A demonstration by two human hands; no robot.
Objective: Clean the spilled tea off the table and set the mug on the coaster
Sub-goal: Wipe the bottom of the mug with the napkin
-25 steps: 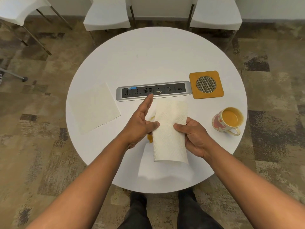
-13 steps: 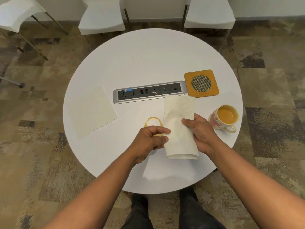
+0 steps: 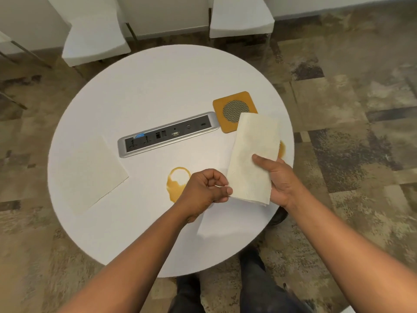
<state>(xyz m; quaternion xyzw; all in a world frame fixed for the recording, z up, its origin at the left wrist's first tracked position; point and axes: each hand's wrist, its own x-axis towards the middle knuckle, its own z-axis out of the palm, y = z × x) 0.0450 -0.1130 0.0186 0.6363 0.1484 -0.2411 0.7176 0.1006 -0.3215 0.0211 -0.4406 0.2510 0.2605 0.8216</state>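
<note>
My right hand (image 3: 281,181) grips the folded paper towel (image 3: 255,154) with the thumb on top, while my left hand (image 3: 203,193) pinches its lower left corner between curled fingers. The tea spill (image 3: 176,181) lies on the table (image 3: 158,86) just beyond my left knuckles, uncovered. The towel's far end overlaps the coaster (image 3: 232,107) and hides most of the mug (image 3: 282,149).

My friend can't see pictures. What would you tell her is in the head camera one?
Two hands hold a folded paper towel over a round white table, the right hand gripping its side and the left hand pinching a corner. A ring of spilled tea lies beside the left hand, unwiped. An orange coaster sits empty behind the towel.
</note>
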